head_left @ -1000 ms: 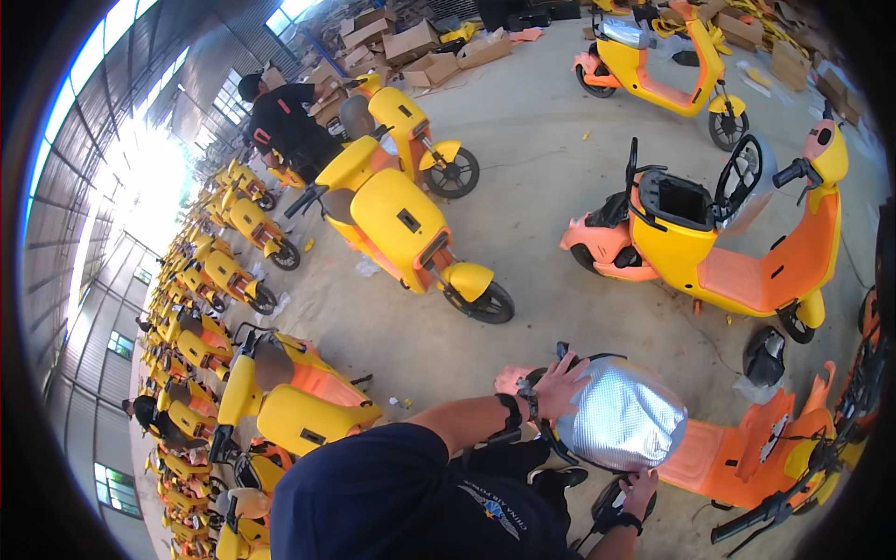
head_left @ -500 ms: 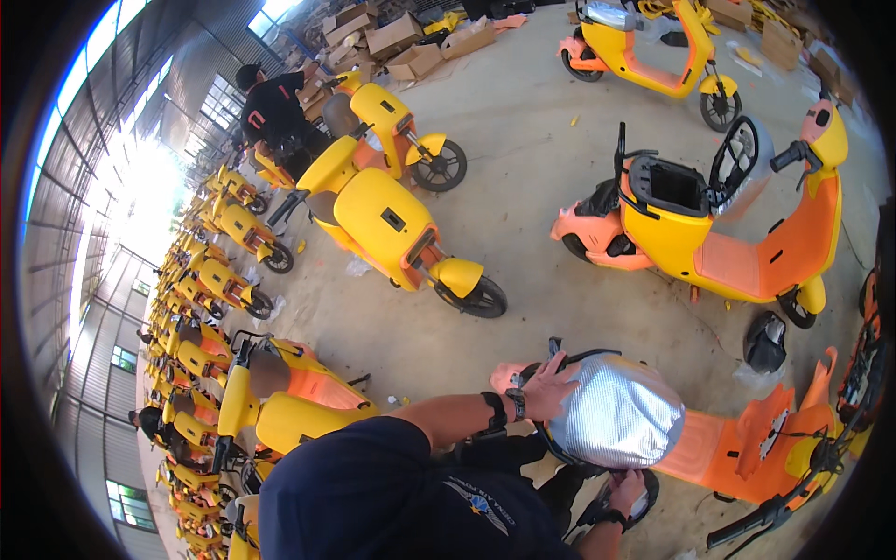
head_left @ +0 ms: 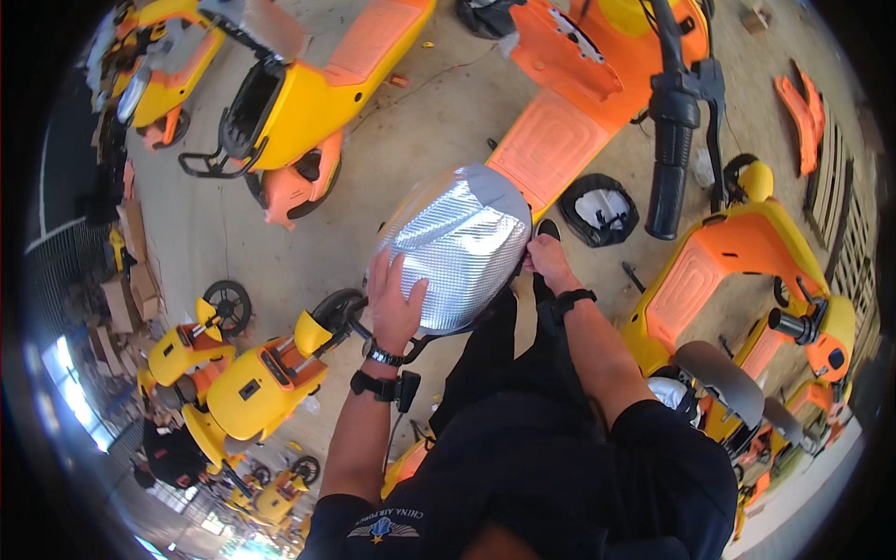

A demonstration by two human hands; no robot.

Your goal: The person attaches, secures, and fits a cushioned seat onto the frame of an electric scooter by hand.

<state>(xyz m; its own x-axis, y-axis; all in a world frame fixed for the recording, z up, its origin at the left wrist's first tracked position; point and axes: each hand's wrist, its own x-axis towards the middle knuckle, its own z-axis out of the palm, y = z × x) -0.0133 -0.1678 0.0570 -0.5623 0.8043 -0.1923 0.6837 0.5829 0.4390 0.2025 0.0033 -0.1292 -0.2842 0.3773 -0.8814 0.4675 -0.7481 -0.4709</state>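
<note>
In front of me is an orange and yellow electric scooter, its ribbed footboard (head_left: 558,140) showing beyond the seat. A shiny silver foil-like cover (head_left: 467,238) lies over the scooter's seat. My left hand (head_left: 397,303) rests on the left side of this cover, fingers spread. My right hand (head_left: 547,261) is at the cover's right edge with its fingers curled closed; what they hold, if anything, is hidden. The scooter's black handlebar grip (head_left: 674,159) juts toward me at the upper right.
A black bag-like item (head_left: 597,210) with white inside lies on the floor right of the scooter. Another yellow scooter (head_left: 308,107) stands at upper left, its seat raised. More scooters stand at both sides. A person in dark clothing (head_left: 173,455) is at lower left. Wooden pallets (head_left: 831,191) lie at right.
My view has swung round to the right and down over the silver-covered seat. The left hand is still on the cover, the right still at its edge.
</note>
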